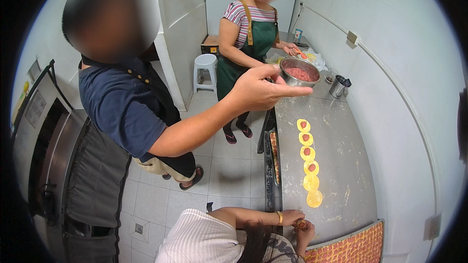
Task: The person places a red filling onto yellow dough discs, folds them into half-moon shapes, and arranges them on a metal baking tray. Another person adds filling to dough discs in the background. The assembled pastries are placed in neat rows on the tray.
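My left hand [291, 216], with a gold band on its wrist, and my right hand [305, 232] meet at the table's near end. Their fingers close together around a small yellow-and-brown dough piece [302, 224], largely covered by them. Ahead lies a row of overlapping yellow dough rounds [312, 183] on the metal table [343, 153]. The farther rounds carry dabs of red meat filling [307, 151]; the nearest two are bare. Close to my right hand is a tray [381, 229] packed with rows of small yellow-and-red pieces.
At the far end a co-worker in a green apron [258, 48] holds an orange utensil [301, 54] by a steel bowl of red meat [300, 73]. Another person's arm [200, 124] reaches across from the left. A metal cup [337, 87] stands by the wall; a white stool [205, 72] is behind.
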The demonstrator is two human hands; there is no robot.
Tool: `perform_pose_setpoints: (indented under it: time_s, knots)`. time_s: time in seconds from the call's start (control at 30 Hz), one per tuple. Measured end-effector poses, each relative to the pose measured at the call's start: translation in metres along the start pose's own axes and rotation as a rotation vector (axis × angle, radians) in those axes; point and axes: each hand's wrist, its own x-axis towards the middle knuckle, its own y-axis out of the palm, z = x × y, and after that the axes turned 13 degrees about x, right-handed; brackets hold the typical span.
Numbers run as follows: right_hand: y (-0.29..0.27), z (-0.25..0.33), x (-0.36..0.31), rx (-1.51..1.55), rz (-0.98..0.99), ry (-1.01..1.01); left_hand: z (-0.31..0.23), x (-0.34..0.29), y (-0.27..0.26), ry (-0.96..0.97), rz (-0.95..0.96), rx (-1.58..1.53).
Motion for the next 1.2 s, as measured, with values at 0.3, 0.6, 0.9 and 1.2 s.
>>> perform_pose_setpoints:
  time_s: [0.3,0.6,0.9,1.2]
  knots:
    - [-0.003,0.023,-0.002,-0.004,0.025,-0.018,0.001,-0.001,0.0,0.006,0.0,0.008]
    - [-0.003,0.027,-0.002,-0.003,0.024,0.023,-0.001,-0.001,-0.001,-0.001,0.005,0.006]
    - [-0.002,0.026,-0.004,0.006,0.01,0.022,-0.003,-0.003,-0.004,-0.007,0.012,-0.005]
    - [-0.003,0.014,-0.002,-0.01,0.036,0.003,0.001,-0.001,0.002,0.017,-0.01,0.015]
